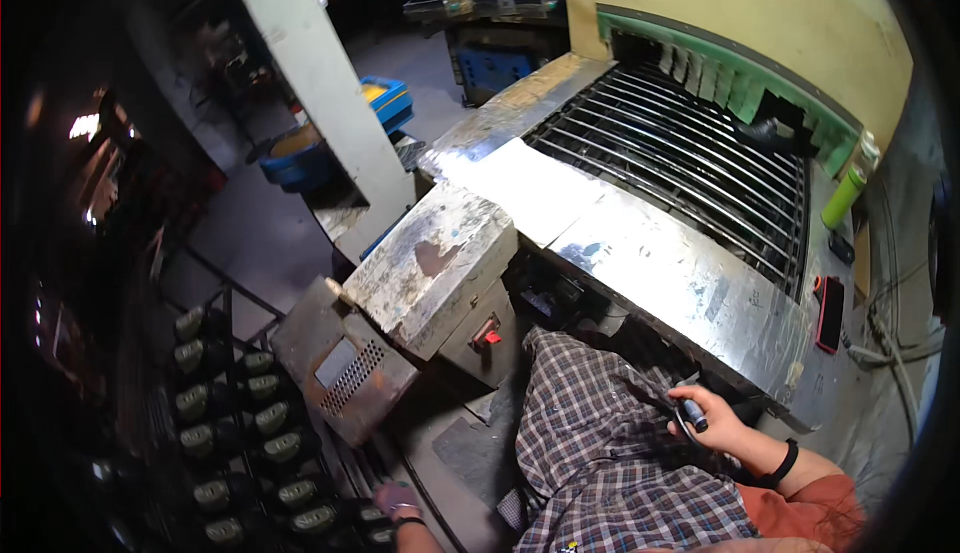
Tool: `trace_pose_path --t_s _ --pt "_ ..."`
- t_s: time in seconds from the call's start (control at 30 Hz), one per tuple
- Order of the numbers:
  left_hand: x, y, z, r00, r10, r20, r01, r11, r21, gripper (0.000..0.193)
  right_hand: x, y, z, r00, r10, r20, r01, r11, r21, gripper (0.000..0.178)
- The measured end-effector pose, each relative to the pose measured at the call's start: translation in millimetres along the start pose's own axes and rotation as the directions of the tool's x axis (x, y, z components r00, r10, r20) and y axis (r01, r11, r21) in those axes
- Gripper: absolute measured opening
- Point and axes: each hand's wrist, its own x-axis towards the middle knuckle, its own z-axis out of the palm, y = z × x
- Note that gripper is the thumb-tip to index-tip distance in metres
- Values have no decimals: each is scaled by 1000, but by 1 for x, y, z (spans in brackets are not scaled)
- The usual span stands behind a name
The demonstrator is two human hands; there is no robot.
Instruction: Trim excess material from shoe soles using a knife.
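Note:
My right hand is closed around a slim dark tool with a blue-grey rounded end, above the checked cloth over my lap. A dark curved part lies beside the fingers; I cannot make out the tool's kind. At the lower left, my left hand, purplish over the fingers and with a black wristband, reaches to the edge of a rack of dark rounded items with pale oval patches. Its fingers are small and dim, so whether they grip anything cannot be seen.
Ahead, a metal-topped roller conveyor runs into a pale housing with a green-framed opening. A worn box and a perforated metal cabinet stand left of my lap. On the right ledge are a green bottle and a red-edged phone-like object.

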Motion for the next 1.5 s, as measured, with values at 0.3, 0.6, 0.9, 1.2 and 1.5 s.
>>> trace_pose_path --t_s 0.3,0.6,0.9,1.2,1.5 --pt "-84 152 -201 800 282 -529 -599 410 -687 45 12 36 -90 951 -186 -248 84 924 -373 47" --pt "-117 286 -437 363 446 -818 -919 25 -394 45 -52 96 -168 846 -121 -520 -226 801 -554 50" --pt "-159 444 -510 -7 673 -740 -999 34 40 56 -109 142 -198 772 -98 -628 -333 779 -532 54" --pt "-174 453 -516 -1 711 -703 -988 107 109 55 -121 157 -197 788 -123 -604 -295 785 -545 48" --pt "-170 448 -515 54 672 -739 -991 126 42 52 -116 168 -195 791 -146 -595 -236 824 -516 49"
